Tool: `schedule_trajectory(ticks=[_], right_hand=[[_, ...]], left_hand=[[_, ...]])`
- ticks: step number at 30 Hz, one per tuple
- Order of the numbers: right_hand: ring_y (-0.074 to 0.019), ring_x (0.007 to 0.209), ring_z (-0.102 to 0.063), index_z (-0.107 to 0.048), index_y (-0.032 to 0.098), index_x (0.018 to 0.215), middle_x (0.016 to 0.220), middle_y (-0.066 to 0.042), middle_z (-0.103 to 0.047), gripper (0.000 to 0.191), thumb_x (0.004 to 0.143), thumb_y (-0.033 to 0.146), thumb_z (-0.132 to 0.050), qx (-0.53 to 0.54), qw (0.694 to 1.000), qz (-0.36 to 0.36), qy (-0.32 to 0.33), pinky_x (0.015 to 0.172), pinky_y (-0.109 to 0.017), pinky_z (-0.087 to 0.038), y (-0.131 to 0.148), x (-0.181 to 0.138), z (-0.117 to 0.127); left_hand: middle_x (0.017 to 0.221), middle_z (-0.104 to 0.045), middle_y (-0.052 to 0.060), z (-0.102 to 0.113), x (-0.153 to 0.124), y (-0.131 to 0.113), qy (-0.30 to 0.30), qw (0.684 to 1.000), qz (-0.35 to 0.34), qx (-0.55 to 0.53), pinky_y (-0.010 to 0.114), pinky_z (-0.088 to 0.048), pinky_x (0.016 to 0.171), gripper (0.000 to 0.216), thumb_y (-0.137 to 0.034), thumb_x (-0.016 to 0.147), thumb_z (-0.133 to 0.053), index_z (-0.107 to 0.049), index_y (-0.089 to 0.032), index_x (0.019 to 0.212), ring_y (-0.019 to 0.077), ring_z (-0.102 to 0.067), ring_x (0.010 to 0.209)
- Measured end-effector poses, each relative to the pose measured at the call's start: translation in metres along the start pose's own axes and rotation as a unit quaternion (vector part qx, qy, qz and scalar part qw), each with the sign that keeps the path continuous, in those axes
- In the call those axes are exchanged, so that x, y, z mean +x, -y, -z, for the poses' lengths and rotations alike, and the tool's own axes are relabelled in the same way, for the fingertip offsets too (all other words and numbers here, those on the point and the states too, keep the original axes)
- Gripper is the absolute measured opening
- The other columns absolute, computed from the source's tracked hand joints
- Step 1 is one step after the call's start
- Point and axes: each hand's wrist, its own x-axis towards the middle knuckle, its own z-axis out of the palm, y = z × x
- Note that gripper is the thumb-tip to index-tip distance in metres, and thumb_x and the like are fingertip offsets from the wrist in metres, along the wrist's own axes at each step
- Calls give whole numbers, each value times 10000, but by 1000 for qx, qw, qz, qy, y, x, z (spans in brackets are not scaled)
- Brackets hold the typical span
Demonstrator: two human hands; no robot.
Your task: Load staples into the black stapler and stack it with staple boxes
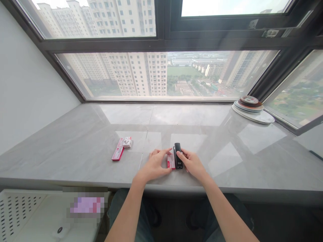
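Plates (252,111) bound free counter (224,159) beyond the right hand (193,163).

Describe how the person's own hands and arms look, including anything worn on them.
The left hand and right hand are ungloved. The left forearm and right forearm are bare, with no sleeve, watch or bracelet in view. No rings or markings can be made out. Dark trousers show below.

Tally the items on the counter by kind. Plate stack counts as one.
Stapler: 1
Red-and-white box: 1
Small white box: 1
Pink boxes: 2, apparently laid end to end
Plate stack: 1
Total: 6, if the pink boxes are indeed two
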Motion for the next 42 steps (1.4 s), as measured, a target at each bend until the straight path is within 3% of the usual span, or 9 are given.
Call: schedule_trajectory(ticks=[7, 10, 13, 15, 19, 25, 31, 35, 42], right_hand=[[-122, 476, -458, -587, 185, 1467, 667, 38, -525, 724, 949, 685, -516, -29, 998, 0, -56, 460, -254, -409, -7, 3, -5], [-123, 515, -449, -589, 150, 1467, 645, 46, -475, 744, 947, 679, -534, -40, 996, 10, -81, 501, -248, -408, -7, 1, -5], [-121, 526, -433, -601, 154, 1457, 645, 50, -451, 733, 941, 671, -553, -36, 995, 7, -88, 506, -248, -412, -7, 1, -6], [-120, 514, -429, -596, 174, 1464, 650, 53, -439, 726, 936, 670, -559, -24, 996, -2, -81, 484, -249, -420, -8, 1, -6], [-122, 495, -431, -576, 209, 1484, 658, 60, -396, 738, 920, 685, -574, -1, 997, -16, -72, 425, -250, -438, -9, 2, -6], [-122, 522, -422, -570, 208, 1487, 661, 59, -377, 736, 915, 669, -593, 10, 997, -15, -72, 417, -240, -463, -8, 2, -8], [-109, 483, -428, -568, 194, 1486, 662, 58, -416, 740, 923, 675, -583, 1, 997, -15, -73, 396, -230, -439, -11, 3, -9], [-107, 442, -448, -585, 184, 1470, 637, 61, -455, 730, 931, 678, -573, -9, 997, -4, -78, 382, -231, -403, -12, 3, -9], [-109, 410, -462, -635, 199, 1426, 649, 43, -562, 684, 945, 678, -548, -25, 998, 6, -52, 387, -249, -390, -10, -2, -7]], left_hand=[[1457, -588, -6, -11, 0, -3, -36, 999, -6, -9, 392, -367, 1179, 829, -352, 782, -761, -428, -412, 1539, 277, -513, 1345], [1448, -580, 26, 1, -10, 10, -147, 988, 32, 24, 426, -368, 1171, 588, -462, 892, -680, -520, -358, 1449, 278, -495, 1355], [1351, -599, 126, 28, -31, 46, -358, 895, 223, 143, 534, -375, 1117, 448, -496, 946, -576, -591, -243, 1315, 359, -488, 1310], [1402, -541, 205, 49, -49, 75, -427, 804, 352, 215, 609, -381, 1061, 735, -565, 876, -632, -452, -166, 1466, 453, -427, 1333], [1214, -654, 138, 76, -81, 111, -281, 858, 370, 219, 504, -460, 970, 706, -583, 896, -584, -470, -226, 1494, 395, -577, 1166], [1145, -694, 31, 75, -85, 86, -72, 961, 247, 105, 353, -521, 844, 715, -617, 805, -702, -554, -321, 1438, 282, -676, 1003], [1273, -635, 29, 44, -40, 35, -107, 990, 83, 49, 358, -483, 1026, 529, -442, 787, -767, -648, -310, 1284, 259, -613, 1184], [1233, -667, 19, 15, -4, 3, -44, 998, -35, 23, 384, -466, 1052, 520, -328, 770, -771, -634, -315, 1271, 266, -575, 1199], [1076, -654, 32, -6, 13, -9, -4, 997, -55, 48, 404, -494, 927, 410, -374, 718, -823, -643, -276, 1072, 275, -596, 1041]])
